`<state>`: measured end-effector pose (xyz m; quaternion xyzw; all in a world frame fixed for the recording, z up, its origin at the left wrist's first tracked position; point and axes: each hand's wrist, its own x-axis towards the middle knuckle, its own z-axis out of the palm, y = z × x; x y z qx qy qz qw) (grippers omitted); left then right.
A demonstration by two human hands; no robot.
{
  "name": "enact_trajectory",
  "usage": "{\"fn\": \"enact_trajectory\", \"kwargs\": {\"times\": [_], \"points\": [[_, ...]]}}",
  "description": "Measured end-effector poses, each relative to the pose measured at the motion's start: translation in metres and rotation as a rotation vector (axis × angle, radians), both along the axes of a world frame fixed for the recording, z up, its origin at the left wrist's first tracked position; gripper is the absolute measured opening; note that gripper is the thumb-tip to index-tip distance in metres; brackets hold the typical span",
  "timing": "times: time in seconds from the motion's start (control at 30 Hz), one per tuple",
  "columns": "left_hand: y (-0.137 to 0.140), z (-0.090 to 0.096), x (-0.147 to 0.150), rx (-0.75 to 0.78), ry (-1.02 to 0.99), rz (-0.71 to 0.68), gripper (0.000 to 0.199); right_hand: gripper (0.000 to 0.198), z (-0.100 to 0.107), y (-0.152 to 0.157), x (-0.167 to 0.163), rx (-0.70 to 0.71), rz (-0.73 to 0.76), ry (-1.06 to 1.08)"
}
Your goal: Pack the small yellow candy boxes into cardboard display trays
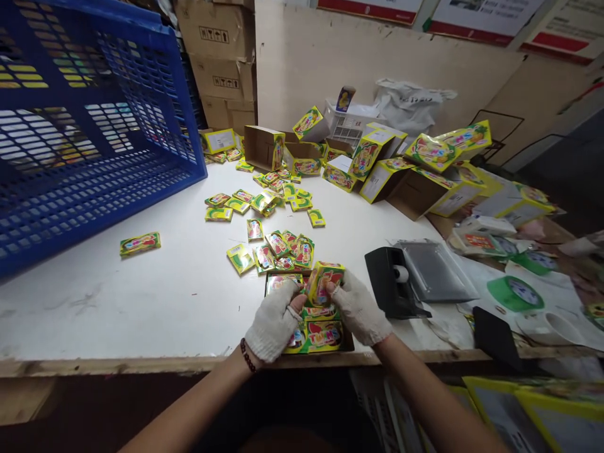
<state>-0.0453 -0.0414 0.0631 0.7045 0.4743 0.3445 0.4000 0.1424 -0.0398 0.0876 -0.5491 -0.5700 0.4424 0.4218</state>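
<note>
At the table's front edge lies an open box (350, 340) filled with small yellow-green candy packs (324, 335) printed with fruit. My right hand (362, 308), in a white knit glove with bare fingertips, grips a candy pack (324, 281) tilted above the box. My left hand (274, 322), gloved the same way, rests over the box's left side with its fingers curled in; what it holds, if anything, is hidden. Just beyond the box sits a loose pile of candy packs (283, 248).
A blue plastic crate (193, 126) stands at the left on the white table (189, 302). Yellow display boxes (372, 157) crowd the back. On the right are a black tape dispenser (384, 283), a clear plastic tray (434, 270) and green tape (515, 294). One pack (140, 244) lies apart.
</note>
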Motion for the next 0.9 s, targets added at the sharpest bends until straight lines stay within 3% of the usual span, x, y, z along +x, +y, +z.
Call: {"fn": "enact_trajectory", "kwargs": {"times": [0.17, 0.27, 0.37, 0.53, 0.6, 0.7, 0.8, 0.9], "points": [[0.008, -0.014, -0.025, 0.342, 0.265, 0.019, 0.025, 0.029, 0.002, 0.011, 0.024, -0.036, 0.468, -0.5], [0.039, -0.024, -0.044, 0.313, 0.38, 0.094, 0.019, 0.015, -0.009, 0.007, 0.013, -0.033, 0.647, -0.869], [0.078, -0.035, -0.063, 0.136, 0.549, 0.232, 0.018, 0.016, -0.02, -0.002, -0.003, 0.015, 0.615, -1.042], [0.119, -0.055, -0.089, -0.016, 0.568, 0.381, 0.062, 0.018, -0.028, -0.011, -0.009, -0.023, 0.46, -1.063], [0.123, -0.059, -0.096, -0.058, 0.511, 0.367, 0.063, 0.016, -0.031, -0.013, -0.009, -0.051, 0.439, -1.087], [0.118, -0.057, -0.101, -0.108, 0.36, 0.349, 0.056, 0.008, -0.04, -0.018, -0.01, 0.049, 0.402, -1.154], [0.107, -0.047, -0.097, -0.151, 0.161, 0.34, 0.052, 0.014, -0.049, -0.025, -0.009, 0.167, 0.409, -1.184], [0.091, -0.032, -0.085, -0.227, -0.171, 0.336, 0.058, 0.02, -0.051, -0.024, -0.005, 0.176, 0.43, -1.089]]}}
